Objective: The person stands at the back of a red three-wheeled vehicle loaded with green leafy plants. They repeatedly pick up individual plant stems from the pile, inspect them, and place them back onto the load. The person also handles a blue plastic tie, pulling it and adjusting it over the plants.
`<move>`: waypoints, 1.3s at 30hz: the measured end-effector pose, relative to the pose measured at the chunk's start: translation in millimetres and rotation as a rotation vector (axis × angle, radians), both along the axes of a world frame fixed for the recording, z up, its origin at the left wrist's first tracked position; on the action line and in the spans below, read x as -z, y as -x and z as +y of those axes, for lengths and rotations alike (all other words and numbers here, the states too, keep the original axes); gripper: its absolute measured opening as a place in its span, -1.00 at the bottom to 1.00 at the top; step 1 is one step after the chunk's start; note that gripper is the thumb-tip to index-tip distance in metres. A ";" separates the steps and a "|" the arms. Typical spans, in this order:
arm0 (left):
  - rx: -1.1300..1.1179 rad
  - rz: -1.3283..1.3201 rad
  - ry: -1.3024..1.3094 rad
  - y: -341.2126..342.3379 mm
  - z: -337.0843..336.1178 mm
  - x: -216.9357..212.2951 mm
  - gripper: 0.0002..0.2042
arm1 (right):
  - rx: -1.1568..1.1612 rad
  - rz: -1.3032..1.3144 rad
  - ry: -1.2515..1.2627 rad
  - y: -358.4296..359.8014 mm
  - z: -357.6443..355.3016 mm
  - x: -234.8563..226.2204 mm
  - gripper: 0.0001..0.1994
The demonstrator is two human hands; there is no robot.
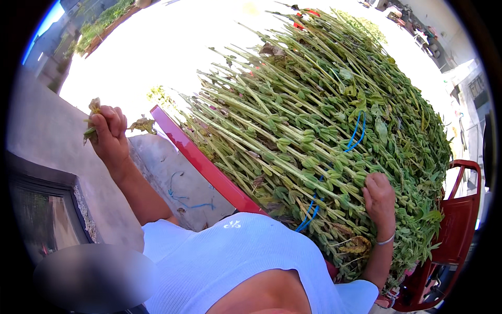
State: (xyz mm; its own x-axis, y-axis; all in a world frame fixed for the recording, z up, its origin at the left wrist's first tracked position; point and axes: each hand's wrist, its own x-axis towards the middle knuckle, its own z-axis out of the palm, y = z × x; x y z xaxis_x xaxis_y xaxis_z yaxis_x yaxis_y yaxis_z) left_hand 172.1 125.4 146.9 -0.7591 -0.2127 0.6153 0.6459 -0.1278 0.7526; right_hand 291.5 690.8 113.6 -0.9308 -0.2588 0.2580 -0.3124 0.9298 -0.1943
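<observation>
A big heap of cut green stalks [282,131], lined with pods and looking like sesame, fills the middle and right. Blue twine [309,214] ties it in places. Against the heap's near right side lies my right hand [379,199], its fingers curled around pod-covered stalks. Raised at the left, away from the heap, my left hand [110,128] is closed in a fist on wilted leaves [94,106]. Bits of them stick out above and below the fist, and another withered leaf [142,124] shows beside the wrist.
The heap rests on a red-sided cart or truck bed [204,162], with a red metal frame [460,220] at the right. A grey wall with a dark-framed window [49,204] stands close at my left. Loose blue string [183,199] lies on the pale ground.
</observation>
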 end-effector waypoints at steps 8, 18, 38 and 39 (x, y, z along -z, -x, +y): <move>-0.195 -1.080 0.122 -42.6 -184.5 153.0 -0.73 | -0.021 0.011 0.027 6.8 3.5 -31.2 -0.71; -0.627 -1.049 1.491 -24.4 -128.9 220.6 -0.51 | 0.438 0.087 -0.113 110.7 135.3 -7.3 -0.63; 0.363 0.280 1.229 78.3 272.4 21.8 -0.71 | 0.669 -0.217 -0.367 221.1 169.8 -10.7 -0.41; 0.377 0.266 1.225 80.2 272.1 22.3 -0.71 | 0.671 -0.210 -0.350 219.8 173.4 -8.2 -0.41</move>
State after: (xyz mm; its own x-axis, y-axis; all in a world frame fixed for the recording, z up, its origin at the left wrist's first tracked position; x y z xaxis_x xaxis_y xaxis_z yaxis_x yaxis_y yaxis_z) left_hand 91.8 397.5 124.6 -0.4749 0.7860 0.3959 0.8668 0.3398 0.3650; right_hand 71.7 864.3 121.8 -0.9373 0.3422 0.0666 0.3485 0.9249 0.1522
